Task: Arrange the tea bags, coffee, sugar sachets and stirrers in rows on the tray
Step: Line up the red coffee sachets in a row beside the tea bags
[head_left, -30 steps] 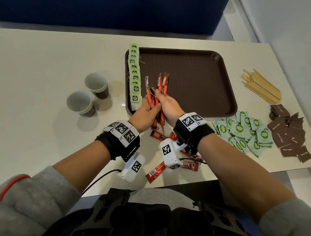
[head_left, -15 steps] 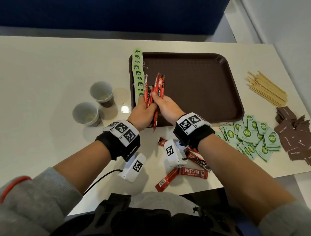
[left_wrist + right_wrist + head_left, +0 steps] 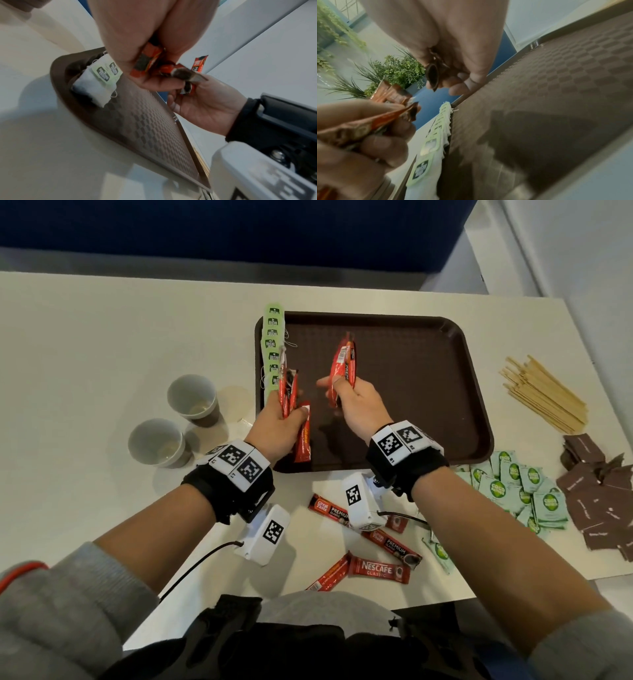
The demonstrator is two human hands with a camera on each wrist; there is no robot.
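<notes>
Surface: pale cream table against a dark blue panel; potted greenery shows in the right wrist view.
Left grip: left hand clasps a bunch of red coffee sticks, over the tray's near-left corner.
Right grip: right hand pinches a smaller bunch, above bare brown tray.
Done: tea bags in one row beside the left grip.
Left: coffee row not yet laid; loose coffee sticks, sugar sachets, brown sachets, wooden stirrers lie off-tray.
Aside: two paper cups.
</notes>
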